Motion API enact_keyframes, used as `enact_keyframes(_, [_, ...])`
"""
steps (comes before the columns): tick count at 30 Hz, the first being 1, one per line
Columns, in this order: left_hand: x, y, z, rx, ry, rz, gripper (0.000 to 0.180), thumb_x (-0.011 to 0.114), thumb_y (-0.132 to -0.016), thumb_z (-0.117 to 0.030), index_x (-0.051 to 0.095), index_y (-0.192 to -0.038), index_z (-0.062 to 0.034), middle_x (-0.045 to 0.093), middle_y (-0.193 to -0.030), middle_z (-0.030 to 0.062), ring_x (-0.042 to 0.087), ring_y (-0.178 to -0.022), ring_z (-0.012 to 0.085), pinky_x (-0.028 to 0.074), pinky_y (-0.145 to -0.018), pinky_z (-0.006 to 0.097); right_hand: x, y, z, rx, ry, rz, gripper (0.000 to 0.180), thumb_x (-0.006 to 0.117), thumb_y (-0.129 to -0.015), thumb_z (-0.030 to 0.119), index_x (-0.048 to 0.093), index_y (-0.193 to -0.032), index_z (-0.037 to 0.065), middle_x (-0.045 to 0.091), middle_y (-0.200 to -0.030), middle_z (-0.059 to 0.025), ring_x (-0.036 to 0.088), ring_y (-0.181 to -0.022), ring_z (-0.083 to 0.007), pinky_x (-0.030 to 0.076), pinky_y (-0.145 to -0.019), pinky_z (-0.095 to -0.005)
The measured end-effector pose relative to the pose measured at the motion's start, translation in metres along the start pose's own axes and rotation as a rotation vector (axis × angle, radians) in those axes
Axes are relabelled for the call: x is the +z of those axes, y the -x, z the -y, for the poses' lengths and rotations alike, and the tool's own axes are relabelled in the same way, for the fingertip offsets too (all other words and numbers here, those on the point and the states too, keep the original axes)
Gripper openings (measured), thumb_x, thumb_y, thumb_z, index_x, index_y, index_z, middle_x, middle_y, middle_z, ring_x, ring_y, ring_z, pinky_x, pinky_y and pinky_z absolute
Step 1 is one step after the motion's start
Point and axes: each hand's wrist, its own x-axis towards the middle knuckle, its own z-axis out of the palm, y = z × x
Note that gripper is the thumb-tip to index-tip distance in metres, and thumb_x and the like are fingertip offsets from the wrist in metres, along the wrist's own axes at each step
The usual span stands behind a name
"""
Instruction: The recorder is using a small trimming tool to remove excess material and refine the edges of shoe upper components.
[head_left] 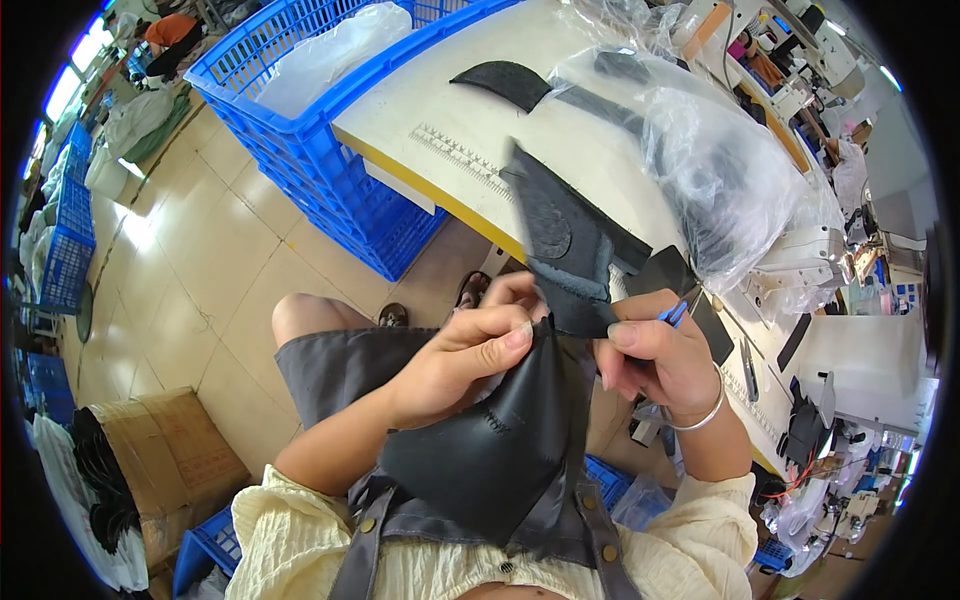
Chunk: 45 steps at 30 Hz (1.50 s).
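Note:
My left hand (485, 335) is closed, thumb and fingers pinching the edge of a black leather piece (470, 440) that drapes down over my lap. My right hand (660, 350) is closed too, gripping a black panel (565, 235) whose upper part reaches over the table edge; a greyish fuzzy strip crosses it. Whether the panel and the draped leather are joined is hidden between my hands. A small blue-handled tool (674, 314) sticks out from the right hand's fingers; its working end is hidden.
The white table (400, 90) has a yellow edge and ruler markings. On it lie a curved black piece (505, 84), clear plastic bags (715, 180) and a metal hand tool (749, 370). A blue crate (310, 150) stands beside it. A cardboard box (170, 460) sits at lower left.

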Motion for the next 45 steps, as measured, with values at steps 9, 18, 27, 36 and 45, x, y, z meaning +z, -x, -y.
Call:
enact_keyframes(9, [0.010, 0.009, -0.005, 0.224, -1.022, -0.432, 0.020, 0.069, -0.084, -0.025, 0.068, -0.084, -0.0047, 0.042, -0.102, 0.0143, 0.040, -0.104, 0.0281, 0.034, -0.090, 0.035, -0.011, 0.004, -0.023, -0.017, 0.166, -0.136, 0.027, 0.061, -0.087, 0.025, 0.061, -0.080, -0.001, 0.052, -0.062, 0.0004, 0.042, -0.053, -0.0070, 0.037, -0.057, -0.0213])
enact_keyframes(18, [0.012, 0.014, -0.011, 0.353, -1.160, -0.527, 0.019, 0.071, -0.081, -0.022, 0.069, -0.082, -0.0037, 0.044, -0.091, 0.0111, 0.042, -0.096, 0.0255, 0.035, -0.086, 0.034, -0.047, -0.013, -0.018, -0.391, 0.969, -0.464, 0.026, 0.056, -0.083, 0.003, 0.055, -0.108, -0.002, 0.055, -0.094, -0.0185, 0.056, -0.085, -0.0332, 0.044, -0.075, -0.0361])
enact_keyframes(27, [-0.014, 0.030, -0.004, 0.155, -0.757, -0.616, 0.016, 0.064, -0.085, -0.011, 0.063, -0.078, 0.0040, 0.048, -0.094, 0.0053, 0.043, -0.098, 0.0162, 0.027, -0.094, 0.029, -0.129, -0.080, -0.054, -0.568, 1.693, -0.801, 0.037, 0.054, -0.078, 0.006, 0.053, -0.113, -0.006, 0.056, -0.104, -0.0187, 0.057, -0.094, -0.0321, 0.047, -0.083, -0.0396])
enact_keyframes(36, [-0.027, 0.045, 0.000, 0.204, -0.653, -0.603, 0.015, 0.061, -0.087, -0.008, 0.062, -0.077, 0.0019, 0.049, -0.090, 0.0044, 0.040, -0.102, 0.0169, 0.025, -0.093, 0.029, -0.117, 0.095, -0.083, -0.310, 1.556, -1.227, 0.024, 0.064, -0.079, 0.009, 0.061, -0.102, 0.001, 0.059, -0.104, -0.0141, 0.056, -0.098, -0.0315, 0.046, -0.083, -0.0398])
enact_keyframes(45, [0.013, 0.025, 0.008, 0.261, -0.938, -0.512, 0.011, 0.069, -0.080, -0.011, 0.067, -0.079, 0.0001, 0.049, -0.086, 0.0078, 0.042, -0.098, 0.0200, 0.032, -0.088, 0.029, -0.168, 0.183, -0.138, -0.012, 1.679, -1.204, 0.016, 0.054, -0.085, 0.005, 0.056, -0.099, -0.003, 0.052, -0.094, -0.0178, 0.051, -0.090, -0.0349, 0.042, -0.080, -0.0423])
